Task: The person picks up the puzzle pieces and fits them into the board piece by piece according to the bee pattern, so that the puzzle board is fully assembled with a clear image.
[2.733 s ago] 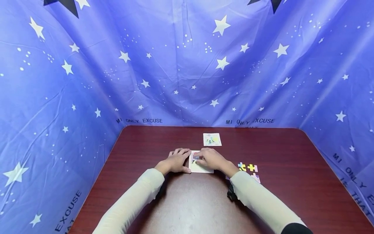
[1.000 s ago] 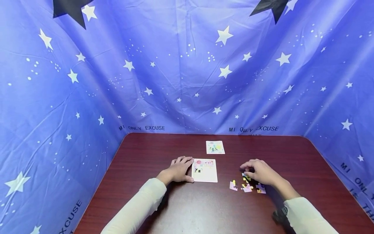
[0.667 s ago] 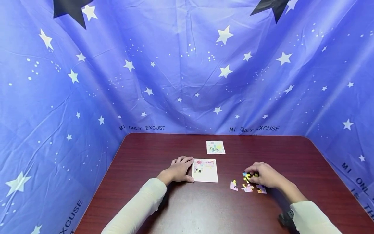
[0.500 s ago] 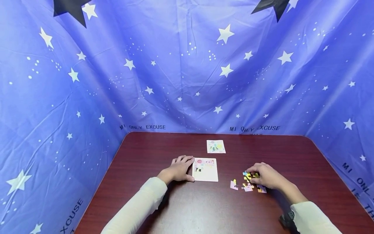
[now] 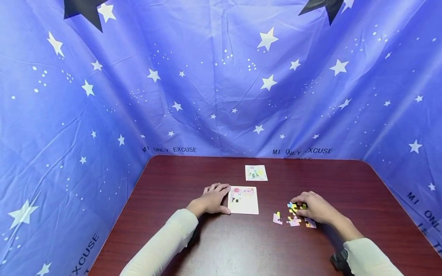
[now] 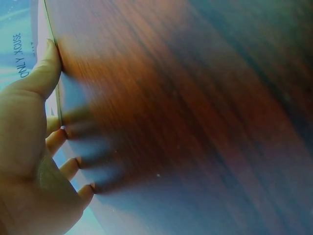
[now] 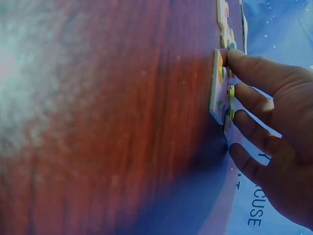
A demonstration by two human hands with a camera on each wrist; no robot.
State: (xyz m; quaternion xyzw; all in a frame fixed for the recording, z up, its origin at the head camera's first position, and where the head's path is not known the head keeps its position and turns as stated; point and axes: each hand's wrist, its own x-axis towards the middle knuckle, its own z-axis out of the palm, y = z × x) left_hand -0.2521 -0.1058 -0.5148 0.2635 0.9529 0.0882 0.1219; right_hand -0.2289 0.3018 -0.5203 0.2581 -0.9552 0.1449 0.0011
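— Where are the hands just now?

— The left hand (image 5: 211,198) lies flat on the table (image 5: 179,176), fingers relaxed and straight, its thumb against the left edge of the puzzle tray (image 5: 243,200). It holds nothing — it seems only to steady the tray. The right hand (image 5: 312,207) is down among the loose puzzle pieces (image 5: 292,220), at about three o'clock from the tray. Its fingers curl over a yellow-and-blue piece (image 5: 293,207); in the right wrist view the thumb and fingertips (image 7: 247,66) pinch that piece's edge, tilting it up off the wood.

— And how far along would you say the puzzle is?

— Early, I'd judge. Only the tray's top band shows colour, with a dark bit below it at the left; the rest looks bare and pale. Three or so pieces lie loose at five o'clock from the tray, near the right hand, apart from the one it grips. How many slots remain I cannot tell.

— Anything else on the table?

— A small picture card (image 5: 256,173) at twelve o'clock from the tray, near the blue star-printed cloth (image 5: 221,76).
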